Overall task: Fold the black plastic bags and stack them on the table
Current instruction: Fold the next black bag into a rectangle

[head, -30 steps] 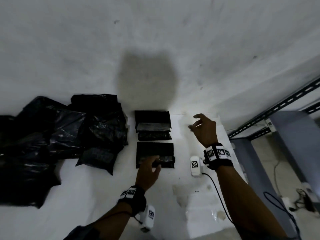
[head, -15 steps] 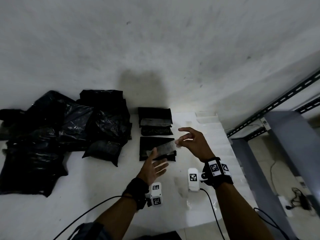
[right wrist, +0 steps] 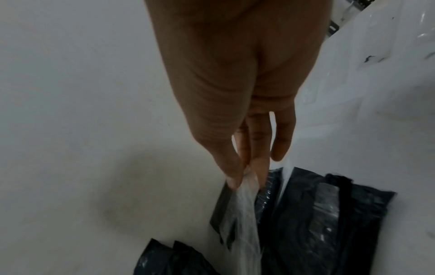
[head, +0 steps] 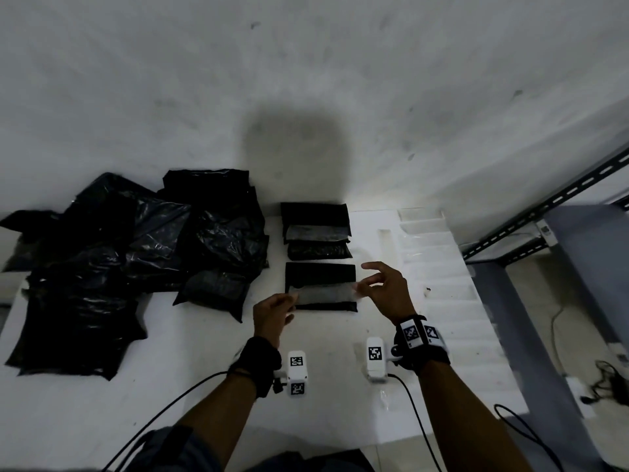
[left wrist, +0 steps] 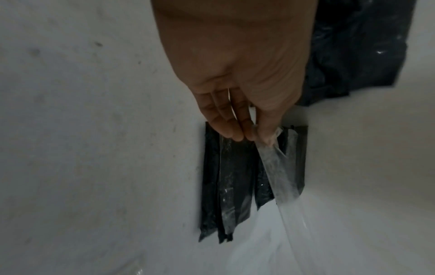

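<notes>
A clear plastic strip (head: 325,294) is stretched between my two hands just above the nearer folded black bag (head: 320,272). My left hand (head: 292,299) pinches its left end, and the left wrist view shows the hand (left wrist: 255,136) with thumb and fingertips on the strip (left wrist: 277,167). My right hand (head: 365,284) pinches the right end, bunched between thumb and fingers in the right wrist view (right wrist: 242,176). A second stack of folded bags (head: 316,229) lies behind the first. A heap of unfolded black bags (head: 136,250) covers the table's left side.
The white table (head: 170,386) meets a grey wall at the back. Ridged white foam packing (head: 442,274) lies at the table's right end. Beyond it stand a metal shelf frame (head: 544,206) and cables on the floor (head: 609,383).
My left hand lifted the clear strip off the nearer folded bag. My right hand came in from the right and took its other end, so both hands now hold it taut.
</notes>
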